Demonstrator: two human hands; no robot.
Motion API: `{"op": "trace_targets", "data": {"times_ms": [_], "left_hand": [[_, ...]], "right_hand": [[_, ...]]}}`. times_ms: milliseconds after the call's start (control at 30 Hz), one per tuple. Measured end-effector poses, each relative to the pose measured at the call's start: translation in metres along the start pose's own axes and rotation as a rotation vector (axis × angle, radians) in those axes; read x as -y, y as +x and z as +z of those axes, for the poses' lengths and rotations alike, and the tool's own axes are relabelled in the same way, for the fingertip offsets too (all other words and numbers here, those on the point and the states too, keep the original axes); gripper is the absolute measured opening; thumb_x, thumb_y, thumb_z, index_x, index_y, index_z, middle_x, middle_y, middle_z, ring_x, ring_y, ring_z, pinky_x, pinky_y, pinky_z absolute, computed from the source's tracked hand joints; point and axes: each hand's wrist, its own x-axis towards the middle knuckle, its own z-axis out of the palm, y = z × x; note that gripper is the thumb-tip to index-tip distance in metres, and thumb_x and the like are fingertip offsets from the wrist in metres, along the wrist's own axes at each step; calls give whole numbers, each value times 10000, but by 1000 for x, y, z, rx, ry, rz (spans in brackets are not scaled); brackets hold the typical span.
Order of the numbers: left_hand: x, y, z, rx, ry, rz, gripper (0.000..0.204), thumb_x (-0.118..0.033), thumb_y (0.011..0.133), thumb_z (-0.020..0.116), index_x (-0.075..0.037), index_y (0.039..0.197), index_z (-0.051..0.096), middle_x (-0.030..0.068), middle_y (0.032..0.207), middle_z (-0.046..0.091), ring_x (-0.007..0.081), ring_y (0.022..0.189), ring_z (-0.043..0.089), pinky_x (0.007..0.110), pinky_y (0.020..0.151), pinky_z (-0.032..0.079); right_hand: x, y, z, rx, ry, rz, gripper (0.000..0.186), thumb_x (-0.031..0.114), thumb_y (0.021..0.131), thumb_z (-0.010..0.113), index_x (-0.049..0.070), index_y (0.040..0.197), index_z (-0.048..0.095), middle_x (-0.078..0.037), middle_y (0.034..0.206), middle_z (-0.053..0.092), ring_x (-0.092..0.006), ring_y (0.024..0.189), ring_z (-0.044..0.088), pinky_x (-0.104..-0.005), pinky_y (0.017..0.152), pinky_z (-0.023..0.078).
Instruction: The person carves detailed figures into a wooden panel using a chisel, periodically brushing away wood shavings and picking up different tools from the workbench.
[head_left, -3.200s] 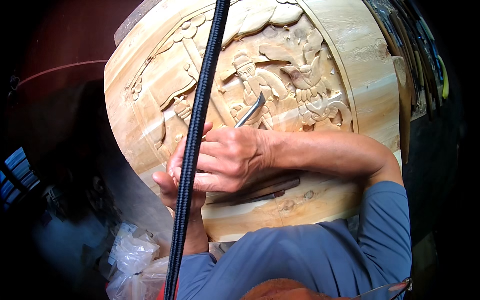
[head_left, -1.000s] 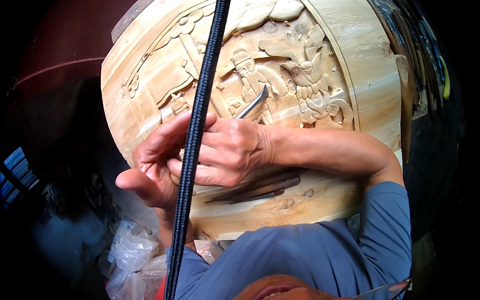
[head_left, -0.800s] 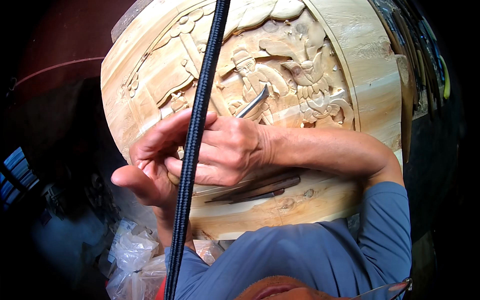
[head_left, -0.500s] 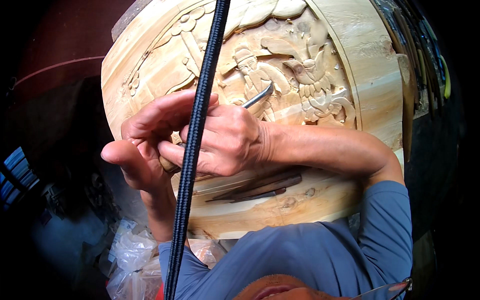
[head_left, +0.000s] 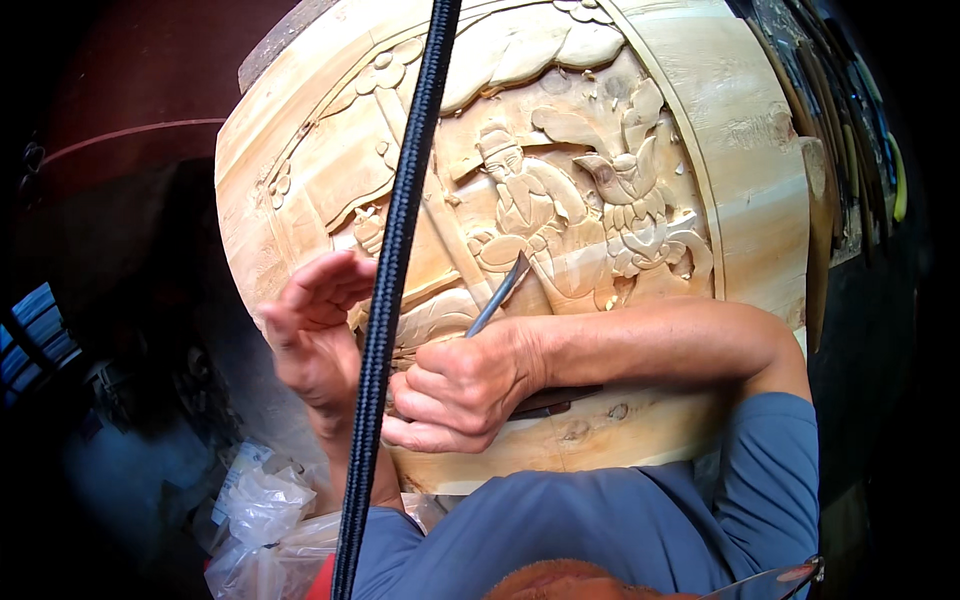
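My right hand (head_left: 462,385) is wrapped round a steel carving chisel (head_left: 490,308), whose blade lies over the lower part of the seated figure carved in a pale wooden relief panel (head_left: 258,220). My left hand (head_left: 318,325) is open, palm turned inward with fingers curved, just left of the right hand and partly behind a black braided cord (head_left: 403,190) that crosses the view. A carved animal-like shape (head_left: 635,220) stands right of the figure. Dark tools (head_left: 540,408) lie on the wood below my right forearm, largely hidden by it.
A dense row of tools (head_left: 840,120) lines the panel's right side. Clear plastic bags (head_left: 260,510) sit at the lower left below the panel. A red surface (head_left: 140,70) is at the upper left, and a blue slatted object (head_left: 35,330) at the far left.
My right hand and the chisel have moved downward since half a second ago. My left hand has separated from the right hand's fingers, its fingertips now lower. The panel appears slightly lower in view.
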Motion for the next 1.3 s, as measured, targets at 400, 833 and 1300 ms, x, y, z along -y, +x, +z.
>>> {"op": "trace_targets", "data": {"times_ms": [400,833,1300], "left_hand": [[17,6,99,221,938,735,362,-140,999,829,17,1323,794,221,1268,830,441,1259,780,519,1123,594],[23,-38,69,351,681,609,690,-528,1094,540,53,1448,649,235,1415,732,366,1417,653,521,1259,490],[-16,7,56,28,-522,-237,1467,-1078,908,321,237,1529,514,408,1434,645,471,1367,631,576,1264,449]], "right_hand": [[22,52,-34,-112,-19,112,138,129,1006,709,11,1056,758,-13,751,635,-53,578,546,-247,537,281],[-26,53,-25,-78,-80,401,302,232,961,767,-18,1132,767,10,690,538,-121,561,588,-304,463,430],[-46,30,13,-71,-144,458,370,177,920,747,90,1277,791,5,807,646,-137,630,665,-326,502,537]]}}
